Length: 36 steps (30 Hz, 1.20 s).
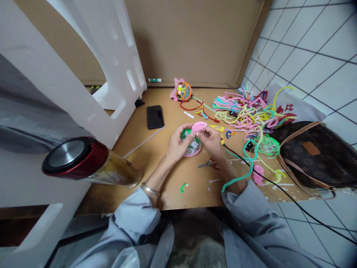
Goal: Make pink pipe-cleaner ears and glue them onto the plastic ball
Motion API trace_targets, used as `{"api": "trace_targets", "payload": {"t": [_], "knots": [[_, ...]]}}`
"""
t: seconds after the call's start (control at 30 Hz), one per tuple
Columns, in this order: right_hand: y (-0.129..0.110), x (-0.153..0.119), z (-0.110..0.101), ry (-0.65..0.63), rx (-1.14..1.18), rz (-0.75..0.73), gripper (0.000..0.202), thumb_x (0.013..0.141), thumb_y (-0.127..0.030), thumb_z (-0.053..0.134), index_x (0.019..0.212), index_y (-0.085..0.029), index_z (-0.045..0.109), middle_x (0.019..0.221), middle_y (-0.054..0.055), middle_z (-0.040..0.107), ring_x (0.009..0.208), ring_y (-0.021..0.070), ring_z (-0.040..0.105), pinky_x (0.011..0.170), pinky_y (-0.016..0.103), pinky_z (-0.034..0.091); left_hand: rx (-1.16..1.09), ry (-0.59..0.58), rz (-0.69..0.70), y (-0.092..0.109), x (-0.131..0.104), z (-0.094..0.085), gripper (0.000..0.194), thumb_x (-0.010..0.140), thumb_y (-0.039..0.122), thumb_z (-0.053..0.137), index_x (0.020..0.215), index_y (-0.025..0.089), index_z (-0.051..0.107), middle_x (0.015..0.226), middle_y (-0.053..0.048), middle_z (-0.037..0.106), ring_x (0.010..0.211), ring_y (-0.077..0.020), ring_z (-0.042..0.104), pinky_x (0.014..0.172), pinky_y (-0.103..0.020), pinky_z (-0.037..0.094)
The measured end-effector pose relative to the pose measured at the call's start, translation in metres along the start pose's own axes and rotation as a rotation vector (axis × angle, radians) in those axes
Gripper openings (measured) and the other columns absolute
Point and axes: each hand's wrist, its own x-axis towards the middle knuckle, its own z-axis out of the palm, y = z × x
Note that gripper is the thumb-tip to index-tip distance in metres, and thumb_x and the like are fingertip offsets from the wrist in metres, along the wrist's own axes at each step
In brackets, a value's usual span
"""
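Note:
Between both hands, over the middle of the table, is a fuzzy pink piece (199,127). My left hand (179,143) pinches its left end, and the fingers of my right hand (211,140) close on its right side. Just under it sits a round clear ball (192,145) with green strips and a pink rim at its base, touching or close to my left fingers. A yellow tool (217,128), partly covered by my right hand, has a black cord. Small pliers (208,163) with red handles lie below my right palm.
A finished-looking ball figure (184,91) stands at the back. Pipe cleaners (242,111) heap at the right, near a brown handbag (315,152) and another pink piece (258,175). A phone (155,117) and a tall red-topped flask (92,162) are on the left.

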Motion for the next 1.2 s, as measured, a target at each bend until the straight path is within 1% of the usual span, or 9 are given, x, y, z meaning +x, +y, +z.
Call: {"api": "trace_targets", "payload": {"t": [0.1, 0.2, 0.37, 0.6, 0.8, 0.93, 1.03, 1.13, 1.2], "knots": [[0.001, 0.0, 0.001, 0.005, 0.006, -0.014, 0.018, 0.069, -0.033, 0.071, 0.065, -0.019, 0.06, 0.062, -0.004, 0.052, 0.057, 0.0109, 0.043, 0.057, 0.026, 0.038, 0.032, 0.045, -0.008, -0.001, 0.002, 0.003, 0.027, 0.09, 0.04, 0.064, 0.103, 0.017, 0.071, 0.108, -0.009, 0.074, 0.103, -0.0217, 0.069, 0.096, -0.034, 0.052], [0.002, 0.0, 0.0, -0.003, -0.003, -0.02, 0.019, 0.069, -0.035, 0.072, 0.066, -0.02, 0.06, 0.062, -0.004, 0.053, 0.058, 0.0112, 0.044, 0.057, 0.026, 0.039, 0.055, 0.071, 0.028, -0.003, 0.004, 0.007, 0.022, 0.088, 0.037, 0.067, 0.096, 0.018, 0.073, 0.103, -0.009, 0.075, 0.101, -0.0218, 0.07, 0.095, -0.035, 0.052], [0.003, 0.0, -0.001, -0.015, 0.001, -0.024, 0.022, 0.07, -0.036, 0.074, 0.067, -0.02, 0.059, 0.064, -0.003, 0.054, 0.061, 0.0122, 0.046, 0.061, 0.027, 0.042, 0.043, 0.117, 0.066, -0.009, 0.007, 0.009, 0.022, 0.086, 0.039, 0.069, 0.089, 0.018, 0.076, 0.102, -0.009, 0.076, 0.1, -0.022, 0.071, 0.093, -0.037, 0.054], [0.003, 0.0, -0.001, -0.021, -0.01, -0.026, 0.022, 0.07, -0.034, 0.073, 0.063, -0.02, 0.057, 0.063, -0.004, 0.05, 0.058, 0.0103, 0.041, 0.056, 0.026, 0.037, 0.072, 0.138, 0.07, -0.012, 0.008, 0.008, 0.025, 0.085, 0.042, 0.071, 0.089, 0.018, 0.078, 0.104, -0.01, 0.076, 0.101, -0.0216, 0.071, 0.093, -0.036, 0.055], [-0.005, -0.002, -0.005, -0.046, -0.018, -0.062, 0.025, 0.071, -0.038, 0.075, 0.063, -0.02, 0.059, 0.065, -0.004, 0.051, 0.059, 0.01, 0.042, 0.055, 0.026, 0.037, 0.074, 0.155, 0.081, -0.01, 0.006, 0.008, 0.024, 0.085, 0.042, 0.071, 0.088, 0.019, 0.078, 0.104, -0.01, 0.076, 0.1, -0.0211, 0.071, 0.092, -0.036, 0.055], [-0.006, -0.002, -0.004, -0.051, 0.055, -0.043, 0.027, 0.072, -0.045, 0.077, 0.073, -0.02, 0.067, 0.071, -0.001, 0.059, 0.065, 0.0134, 0.051, 0.062, 0.028, 0.045, 0.085, 0.149, 0.086, -0.009, 0.006, 0.007, 0.024, 0.085, 0.043, 0.071, 0.088, 0.02, 0.078, 0.104, -0.009, 0.076, 0.1, -0.021, 0.07, 0.092, -0.036, 0.055], [-0.004, -0.001, -0.001, -0.034, 0.08, -0.034, 0.03, 0.072, -0.048, 0.078, 0.079, -0.02, 0.07, 0.076, 0.001, 0.063, 0.07, 0.0159, 0.056, 0.069, 0.031, 0.049, 0.08, 0.144, 0.1, -0.009, 0.006, 0.007, 0.024, 0.085, 0.042, 0.071, 0.088, 0.02, 0.078, 0.102, -0.009, 0.076, 0.099, -0.021, 0.07, 0.092, -0.037, 0.055], [-0.003, -0.001, 0.0, -0.026, 0.059, -0.09, 0.027, 0.074, -0.045, 0.076, 0.082, -0.02, 0.07, 0.081, 0.002, 0.065, 0.076, 0.0177, 0.059, 0.075, 0.033, 0.05, 0.078, 0.143, 0.105, -0.01, 0.006, 0.007, 0.022, 0.085, 0.041, 0.072, 0.087, 0.02, 0.078, 0.101, -0.009, 0.076, 0.098, -0.0204, 0.07, 0.091, -0.036, 0.055], [-0.004, -0.002, 0.0, -0.014, 0.031, -0.146, 0.023, 0.076, -0.042, 0.074, 0.083, -0.02, 0.071, 0.082, 0.003, 0.065, 0.078, 0.0182, 0.059, 0.076, 0.033, 0.05, 0.071, 0.14, 0.106, -0.011, 0.006, 0.007, 0.022, 0.085, 0.041, 0.072, 0.087, 0.02, 0.078, 0.101, -0.009, 0.076, 0.098, -0.0199, 0.07, 0.091, -0.035, 0.055]]}}
